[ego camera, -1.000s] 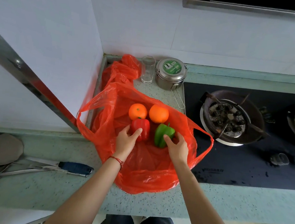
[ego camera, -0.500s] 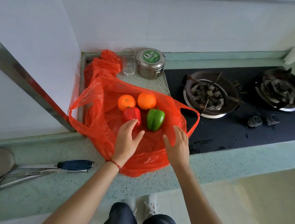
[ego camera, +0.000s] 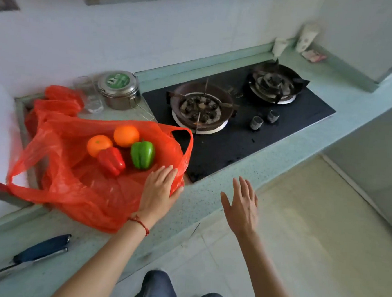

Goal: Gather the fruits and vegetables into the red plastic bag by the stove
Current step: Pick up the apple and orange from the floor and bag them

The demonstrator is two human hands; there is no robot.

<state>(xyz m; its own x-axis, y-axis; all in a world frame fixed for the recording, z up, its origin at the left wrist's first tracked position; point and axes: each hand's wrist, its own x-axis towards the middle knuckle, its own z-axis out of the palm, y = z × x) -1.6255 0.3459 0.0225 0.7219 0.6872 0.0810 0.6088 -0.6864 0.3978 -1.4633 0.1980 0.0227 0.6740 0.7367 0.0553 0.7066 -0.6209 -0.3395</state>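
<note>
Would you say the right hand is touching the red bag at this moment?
Apart. The head view shows the right hand open over the counter edge, with bare countertop between it and the red bag.

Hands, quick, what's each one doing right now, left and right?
Left hand: open, fingers straight, resting on the red plastic bag, holding nothing.
Right hand: open, fingers spread, over the counter edge, holding nothing.

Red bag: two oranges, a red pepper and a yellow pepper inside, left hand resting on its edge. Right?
Not quite. In the head view the second pepper is green, not yellow. The rest holds: two oranges and a red pepper in the red bag, left hand on its edge.
</note>
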